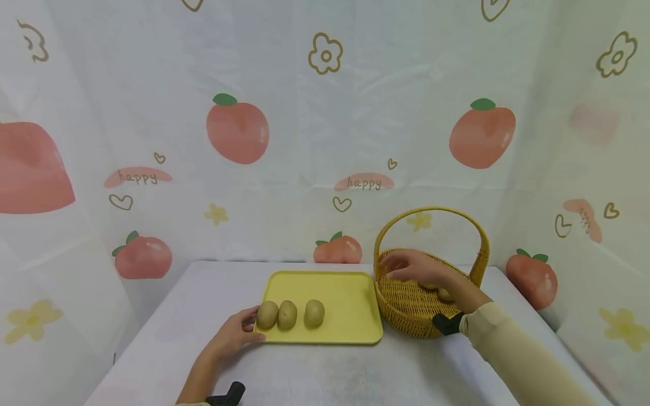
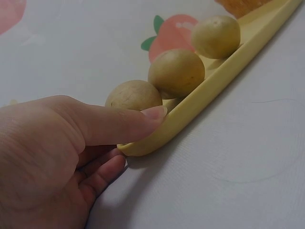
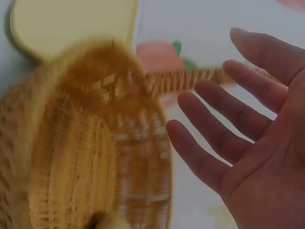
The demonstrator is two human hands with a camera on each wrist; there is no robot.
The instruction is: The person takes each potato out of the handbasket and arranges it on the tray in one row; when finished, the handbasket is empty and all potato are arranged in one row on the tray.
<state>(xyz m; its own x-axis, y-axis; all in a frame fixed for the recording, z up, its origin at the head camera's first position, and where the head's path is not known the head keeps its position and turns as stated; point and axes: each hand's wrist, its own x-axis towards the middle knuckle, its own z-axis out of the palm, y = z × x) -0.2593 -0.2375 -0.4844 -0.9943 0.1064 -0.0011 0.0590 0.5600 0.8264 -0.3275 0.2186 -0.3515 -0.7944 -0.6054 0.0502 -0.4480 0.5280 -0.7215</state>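
Observation:
A yellow tray [image 1: 347, 309] lies on the white table with three potatoes [image 1: 314, 313] in a row along its left front part. Two of them sit side by side at the left end, the third a little apart. My left hand [image 1: 235, 335] grips the tray's front left corner, thumb [image 2: 128, 124] over the rim by the nearest potato [image 2: 177, 72] pair, other fingers at the outer side. Over the wicker basket [image 1: 401, 321], my right hand [image 1: 413, 267] hovers empty, its fingers [image 3: 205, 124] spread and slightly bent. Potatoes [image 1: 445, 295] lie in the basket's right side, partly hidden by my forearm.
The basket's tall arched handle [image 1: 431, 208] rises above my right hand. The basket stands right against the tray's right edge. Behind the table [image 1: 330, 375] hangs a white curtain [image 1: 304, 124] printed with red fruit, and it also runs along both sides.

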